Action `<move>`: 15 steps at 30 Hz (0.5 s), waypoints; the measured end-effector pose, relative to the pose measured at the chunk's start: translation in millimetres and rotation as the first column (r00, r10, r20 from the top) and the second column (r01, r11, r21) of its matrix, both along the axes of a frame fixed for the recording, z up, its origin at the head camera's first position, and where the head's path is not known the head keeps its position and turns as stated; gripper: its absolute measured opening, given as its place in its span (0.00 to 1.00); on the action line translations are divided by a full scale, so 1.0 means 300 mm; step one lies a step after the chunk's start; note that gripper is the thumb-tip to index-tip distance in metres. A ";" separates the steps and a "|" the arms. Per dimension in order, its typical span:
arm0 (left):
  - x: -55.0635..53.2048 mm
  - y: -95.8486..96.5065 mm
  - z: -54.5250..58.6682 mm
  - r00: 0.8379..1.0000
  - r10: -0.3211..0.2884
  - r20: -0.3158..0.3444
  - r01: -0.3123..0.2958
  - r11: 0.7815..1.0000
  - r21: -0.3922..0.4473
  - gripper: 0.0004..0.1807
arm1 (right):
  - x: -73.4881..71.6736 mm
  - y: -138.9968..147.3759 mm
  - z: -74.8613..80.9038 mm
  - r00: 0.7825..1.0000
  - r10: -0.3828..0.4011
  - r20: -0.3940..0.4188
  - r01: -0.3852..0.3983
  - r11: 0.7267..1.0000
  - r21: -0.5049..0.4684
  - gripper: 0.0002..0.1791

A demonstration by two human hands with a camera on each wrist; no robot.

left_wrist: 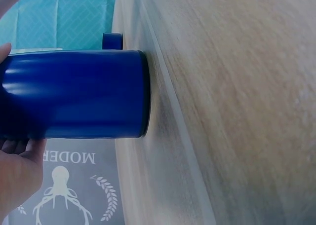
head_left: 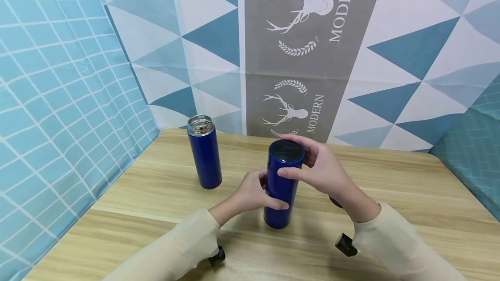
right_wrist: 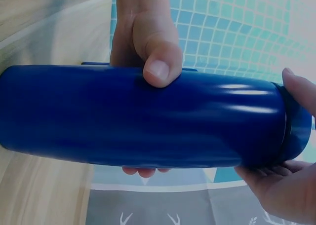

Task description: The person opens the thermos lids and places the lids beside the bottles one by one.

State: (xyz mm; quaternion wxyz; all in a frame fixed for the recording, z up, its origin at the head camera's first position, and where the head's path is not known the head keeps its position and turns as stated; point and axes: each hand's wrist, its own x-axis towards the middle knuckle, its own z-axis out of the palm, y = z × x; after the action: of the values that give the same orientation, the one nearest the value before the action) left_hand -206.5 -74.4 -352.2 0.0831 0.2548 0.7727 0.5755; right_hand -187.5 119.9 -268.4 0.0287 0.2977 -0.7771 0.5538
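A blue thermos bottle with a dark-topped lid is upright in front of me. My left hand grips the body, its thumb across the near side. In the right wrist view that left hand wraps round the middle. My right hand holds the lid, thumb in front and fingers behind. The bottle's base is at the tabletop; whether it touches, I cannot tell. A second blue thermos bottle stands at the back left, lidless, with its steel mouth showing.
A small blue cap lies on the wooden table to the right; in the head view my right wrist mostly hides it. Patterned cloth hangs behind the table, and blue tiled cloth hangs on the left.
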 end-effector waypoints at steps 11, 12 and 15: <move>0.001 -0.005 0.001 1.000 -0.007 0.002 0.007 1.000 -0.012 0.30 | -0.033 0.021 -0.001 0.994 0.113 0.003 -0.113 0.993 0.025 0.35; 0.001 -0.006 0.002 1.000 -0.007 0.000 0.007 1.000 -0.014 0.30 | -0.036 0.022 0.000 0.993 0.119 0.004 -0.120 0.992 0.028 0.35; -0.001 -0.006 0.005 1.000 -0.010 -0.004 0.010 1.000 -0.022 0.30 | -0.043 0.026 0.004 0.990 0.139 0.013 -0.140 0.990 0.033 0.35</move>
State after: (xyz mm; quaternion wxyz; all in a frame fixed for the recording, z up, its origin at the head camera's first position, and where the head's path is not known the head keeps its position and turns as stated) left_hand -206.8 -76.3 -350.8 0.0873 0.2590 0.7778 0.5660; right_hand -200.4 127.8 -267.3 -0.0194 0.3488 -0.7637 0.5429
